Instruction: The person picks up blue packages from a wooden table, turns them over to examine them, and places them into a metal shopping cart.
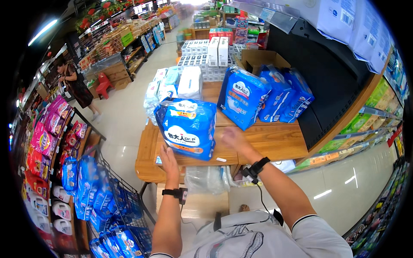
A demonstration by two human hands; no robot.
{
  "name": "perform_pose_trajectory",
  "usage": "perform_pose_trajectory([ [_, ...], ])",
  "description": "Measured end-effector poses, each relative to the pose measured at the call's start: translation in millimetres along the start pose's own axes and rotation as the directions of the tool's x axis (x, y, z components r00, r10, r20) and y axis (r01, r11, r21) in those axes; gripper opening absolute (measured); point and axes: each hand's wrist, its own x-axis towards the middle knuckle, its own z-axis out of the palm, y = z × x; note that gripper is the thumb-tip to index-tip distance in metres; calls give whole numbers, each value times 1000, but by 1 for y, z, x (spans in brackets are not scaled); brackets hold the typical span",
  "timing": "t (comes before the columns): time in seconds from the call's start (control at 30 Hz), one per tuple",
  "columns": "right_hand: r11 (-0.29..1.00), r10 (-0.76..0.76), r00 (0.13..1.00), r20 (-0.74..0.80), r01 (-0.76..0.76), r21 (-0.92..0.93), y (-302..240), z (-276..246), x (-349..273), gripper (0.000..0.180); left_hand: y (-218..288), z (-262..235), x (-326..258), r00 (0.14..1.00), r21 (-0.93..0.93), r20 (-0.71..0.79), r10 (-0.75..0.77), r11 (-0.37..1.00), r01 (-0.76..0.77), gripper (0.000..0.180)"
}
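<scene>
Blue plastic wraps the bulky pack (187, 127) at mid-frame, steadied from below by the left hand (168, 161) and flanked by the right hand (234, 139), both with grip apart and fingers flat, not clamped. It stands on the wooden worktop (275, 142); placement seems underway. More blue packs (264, 96) lean at upper right, so next likely comes nudging it into line.
</scene>
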Motion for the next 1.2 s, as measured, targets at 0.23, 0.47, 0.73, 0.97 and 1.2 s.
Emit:
perform_pose_trajectory([
  [0.23,971,-141,886,-441,36,-238,-10,-119,33,48,27,-26,-61,997,-39,76,-20,999,23,48],
  [0.47,908,-206,904,-375,34,-418,-39,-126,53,29,15,-9,-125,986,-89,169,8,996,7,35],
  [0.73,716,-546,816,-191,336,-612,-27,-60,21,17,66,31,-135,923,-56,368,113,993,-99,29],
  [0.97,687,-512,854,-88,346,-639,-42,-20,-26,18,82,63,-125,879,-84,464,107,994,-76,47],
  [1.2,669,-535,840,-95,352,-654,-48,-19,-27,16,71,71,-124,851,-101,520,74,995,-24,56],
])
